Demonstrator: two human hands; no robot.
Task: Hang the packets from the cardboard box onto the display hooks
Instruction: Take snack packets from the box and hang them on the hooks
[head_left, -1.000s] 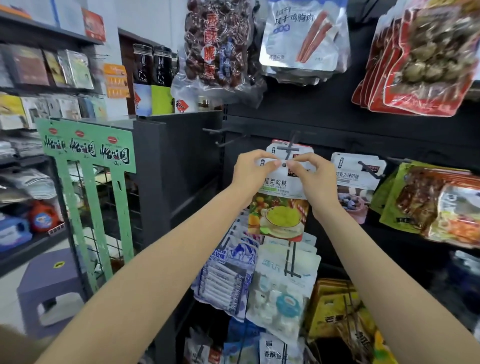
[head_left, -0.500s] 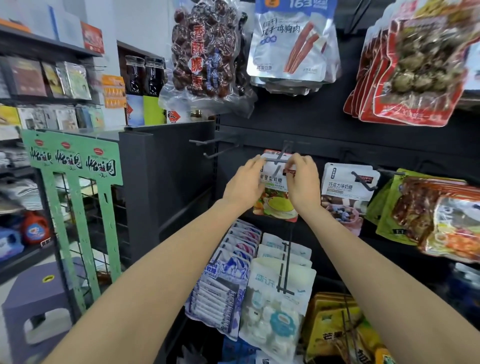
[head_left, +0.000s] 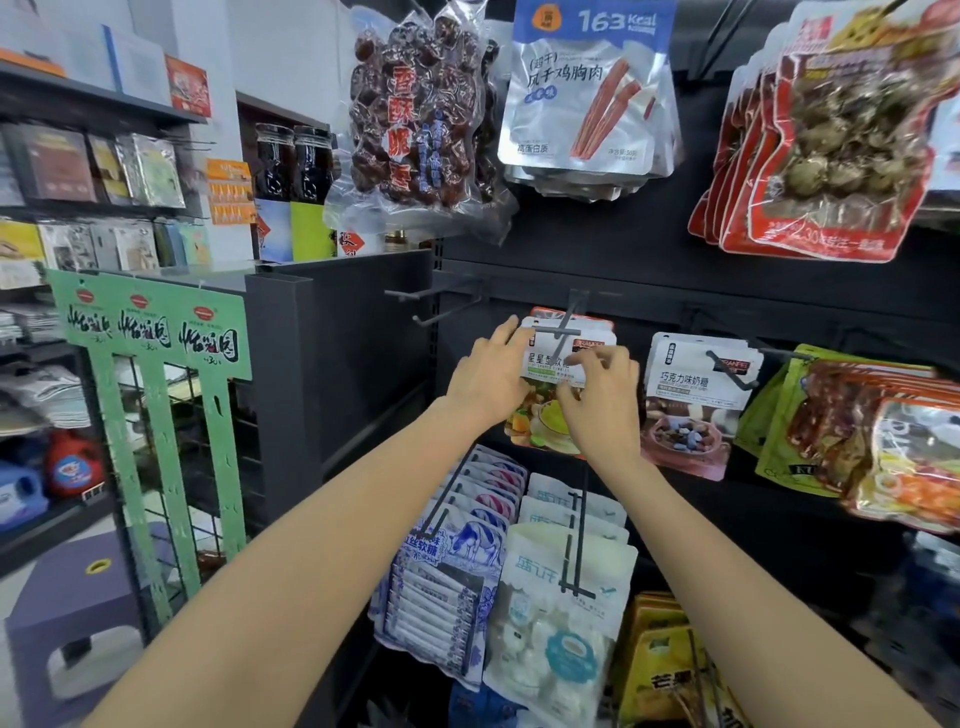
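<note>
Change: since half a second ago we see our right hand (head_left: 597, 405) drop from the header of the white-topped soft-candy packet with a green cup printed on it (head_left: 550, 374) to its middle, while our left hand (head_left: 488, 374) stays at its left edge.
Location: packet hangs on the dark metal display hook with a crossbar tip (head_left: 563, 325), in front of others of its kind, just left of the white chocolate-candy packet (head_left: 696, 395).
Left fingers: straight, laid along the packet's upper left edge.
Right fingers: curled narrow, pinching the packet's front near the label.
Handling: we judge it light, a soft film pouch that flexes and crinkles; glossy, so somewhat slippery.
Best hold: the stiffer sealed header beside the hang hole, one hand each side.
Cardboard box: not in view.
</note>
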